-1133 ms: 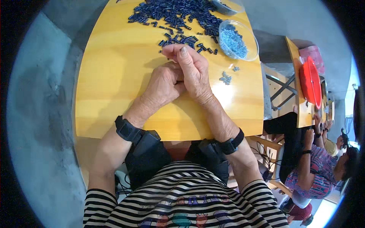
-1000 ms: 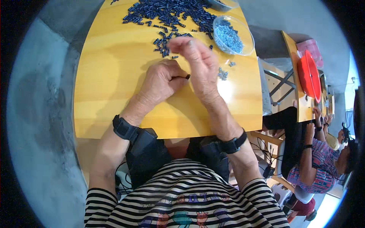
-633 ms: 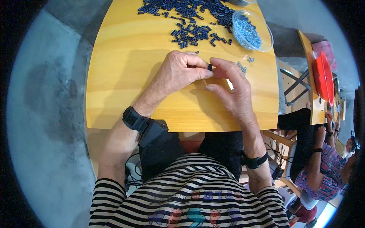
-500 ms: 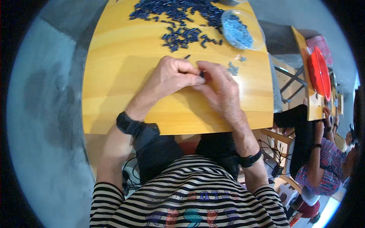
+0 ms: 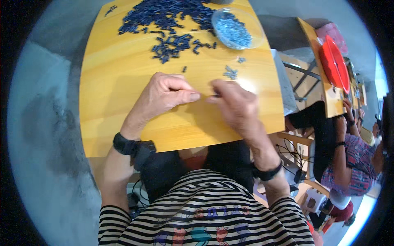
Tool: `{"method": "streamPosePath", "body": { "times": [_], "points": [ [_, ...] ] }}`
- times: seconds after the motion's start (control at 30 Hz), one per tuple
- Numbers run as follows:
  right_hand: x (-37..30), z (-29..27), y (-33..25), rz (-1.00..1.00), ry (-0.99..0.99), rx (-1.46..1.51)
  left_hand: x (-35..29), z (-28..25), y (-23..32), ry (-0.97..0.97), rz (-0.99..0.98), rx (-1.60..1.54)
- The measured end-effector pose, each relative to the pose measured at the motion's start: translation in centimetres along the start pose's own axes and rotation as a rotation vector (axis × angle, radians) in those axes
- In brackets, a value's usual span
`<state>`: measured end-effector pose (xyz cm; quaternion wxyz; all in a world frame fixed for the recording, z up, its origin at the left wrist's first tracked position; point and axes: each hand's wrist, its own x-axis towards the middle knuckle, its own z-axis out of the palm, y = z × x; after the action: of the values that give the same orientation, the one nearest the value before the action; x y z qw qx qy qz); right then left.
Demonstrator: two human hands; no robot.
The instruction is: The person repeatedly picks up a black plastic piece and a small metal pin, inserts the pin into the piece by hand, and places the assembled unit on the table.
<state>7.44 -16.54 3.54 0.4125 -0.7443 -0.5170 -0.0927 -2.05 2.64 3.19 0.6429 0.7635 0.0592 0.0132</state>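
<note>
Over the near half of the yellow wooden table (image 5: 106, 102), my hands are apart. My left hand (image 5: 164, 96) is closed, thumb tip against the fingers; anything pinched there is too small to make out. My right hand (image 5: 238, 102) is smeared by motion, with a small dark piece (image 5: 217, 94) between thumb and bent fingers. Beyond them lies a single small dark piece (image 5: 184, 69). Farther off are a loose cluster of dark blue pieces (image 5: 170, 47) and a large heap of the same (image 5: 164, 16). Small silvery parts (image 5: 230, 72) lie beyond my right hand.
A clear round bowl (image 5: 258, 35) of small silvery-blue parts stands at the table's far right. Right of the table, a red basin (image 5: 334, 63) rests on another table, where a person in a patterned shirt (image 5: 353, 164) sits. Black cables (image 5: 293, 158) hang beside my right forearm.
My hands, which met around a small dark piece, have separated. The dark piece is now with my right hand. The whole view has shifted a little, so the table appears farther left.
</note>
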Motion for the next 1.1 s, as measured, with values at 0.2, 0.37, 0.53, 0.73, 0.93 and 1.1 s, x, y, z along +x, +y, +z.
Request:
{"method": "streamPosePath", "body": {
  "times": [0.2,0.37,0.53,0.73,0.93,1.1],
  "points": [
    [-2.0,-7.8,5.0,0.429,0.221,-0.004,0.6,-0.1,-1.2,0.401,0.218,0.186],
    [-4.9,-12.6,12.4,0.633,0.203,-0.31,0.8,-0.6,-1.9,0.58,0.262,0.382],
    [-8.0,-14.5,19.0,0.53,0.072,-0.64,1.5,-1.0,-2.3,0.636,0.285,0.432],
    [-4.8,-11.0,12.5,0.64,0.195,-0.196,1.5,-1.9,-2.6,0.748,0.287,0.473],
    [0.1,-5.0,3.9,0.346,0.031,-0.052,2.1,-2.1,-3.0,0.813,0.299,0.469],
    [3.2,-0.2,1.0,0.21,-0.122,0.056,1.5,-2.4,-3.1,0.786,0.265,0.544]
  ]
}}
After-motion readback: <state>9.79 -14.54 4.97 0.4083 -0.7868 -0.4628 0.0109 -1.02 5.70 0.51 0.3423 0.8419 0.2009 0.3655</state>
